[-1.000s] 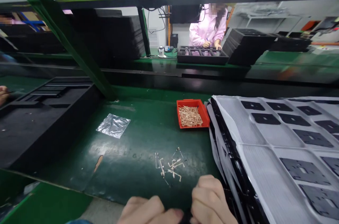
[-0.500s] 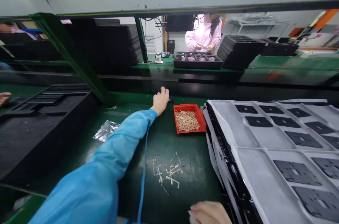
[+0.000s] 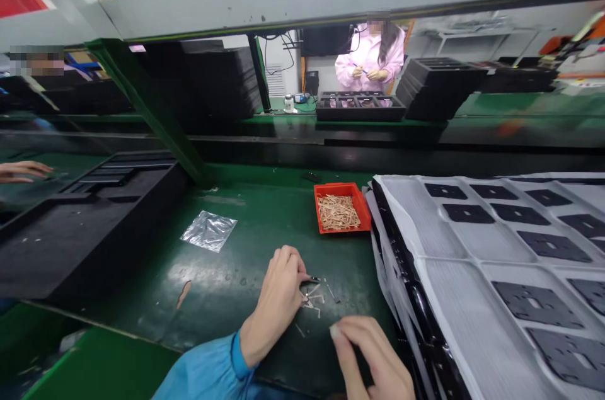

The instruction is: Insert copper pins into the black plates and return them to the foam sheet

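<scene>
Right hand (image 3: 373, 359) sits lowest, at the near edge of the green worktop (image 3: 246, 242), just short of the scattered metal clips (image 3: 312, 299); its fingers are curled together, and whether anything sits in that grip cannot be told. Left hand (image 3: 278, 299), in a blue sleeve (image 3: 208, 371), is right at the clips, thumb and forefinger pinched on a small dark piece (image 3: 315, 279) at the pile's far side. Right of the clips, the worktop ends hard against a stack of white trays (image 3: 454, 280) leaning over black ones, dark flat plates (image 3: 534, 304) lying in their pockets, so there is little room that way. Left of the clips, bare green surface runs wide, broken only by a clear plastic bag (image 3: 208, 230) and a small brown scrap (image 3: 183, 291). Farther left, a black foam tray (image 3: 89, 223) borders the open patch, with another person's hand (image 3: 23, 170) beyond it. Past the clips, an orange bin (image 3: 343, 208) holds a heap of tan strips (image 3: 338, 212), close beside the tray stack. Beyond that, across the conveyor, a person in pink (image 3: 371, 57) stands behind a black compartment tray (image 3: 362, 107).
</scene>
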`<state>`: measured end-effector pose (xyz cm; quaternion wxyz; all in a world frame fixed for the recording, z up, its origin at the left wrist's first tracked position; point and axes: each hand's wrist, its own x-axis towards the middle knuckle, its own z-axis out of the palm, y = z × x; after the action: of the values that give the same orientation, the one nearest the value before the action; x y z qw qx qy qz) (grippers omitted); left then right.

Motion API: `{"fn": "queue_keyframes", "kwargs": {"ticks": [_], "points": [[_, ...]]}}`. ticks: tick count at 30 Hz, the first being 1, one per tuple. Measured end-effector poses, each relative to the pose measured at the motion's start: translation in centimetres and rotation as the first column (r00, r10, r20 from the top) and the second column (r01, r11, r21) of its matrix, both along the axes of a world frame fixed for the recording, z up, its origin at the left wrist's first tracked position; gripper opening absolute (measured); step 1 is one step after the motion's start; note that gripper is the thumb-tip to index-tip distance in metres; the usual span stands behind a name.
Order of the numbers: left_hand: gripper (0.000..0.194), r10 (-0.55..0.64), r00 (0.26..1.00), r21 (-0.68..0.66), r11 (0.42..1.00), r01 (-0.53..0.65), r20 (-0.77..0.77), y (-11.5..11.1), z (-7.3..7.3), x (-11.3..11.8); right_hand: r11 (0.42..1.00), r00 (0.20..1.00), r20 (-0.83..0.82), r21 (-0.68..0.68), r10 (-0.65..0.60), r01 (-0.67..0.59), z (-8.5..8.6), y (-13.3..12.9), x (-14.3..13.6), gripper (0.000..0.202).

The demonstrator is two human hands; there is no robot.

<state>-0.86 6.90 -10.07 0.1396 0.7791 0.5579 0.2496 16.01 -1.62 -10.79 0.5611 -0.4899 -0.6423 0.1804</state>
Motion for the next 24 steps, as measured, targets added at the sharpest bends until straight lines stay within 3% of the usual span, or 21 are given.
{"fn": "queue_keyframes", "kwargs": {"ticks": [5,8,16,24], "points": [[0.028,-0.26,0.96,0.118,0.962,0.248,0.104,-0.9,2.8,-0.9,0.989,0.999,0.035,-0.146,0.038,-0.033,-0.2,1.5,0.6,0.014],[0.028,-0.341,0.935,0.156,0.933,0.325,0.094,-1.2,3.8,-1.2,0.977,0.996,-0.004,-0.195,0.092,-0.09,0.4,1.9,0.4,0.014],[0.03,-0.402,0.913,0.161,0.907,0.388,0.066,-0.6,4.4,-1.9,0.938,0.973,-0.07,-0.261,0.218,-0.229,1.4,1.7,0.8,0.018],[0.027,-0.399,0.914,0.157,0.91,0.384,0.071,-0.5,4.0,-2.3,0.917,0.964,-0.09,-0.296,0.251,-0.267,1.4,1.8,0.7,0.016]]}}
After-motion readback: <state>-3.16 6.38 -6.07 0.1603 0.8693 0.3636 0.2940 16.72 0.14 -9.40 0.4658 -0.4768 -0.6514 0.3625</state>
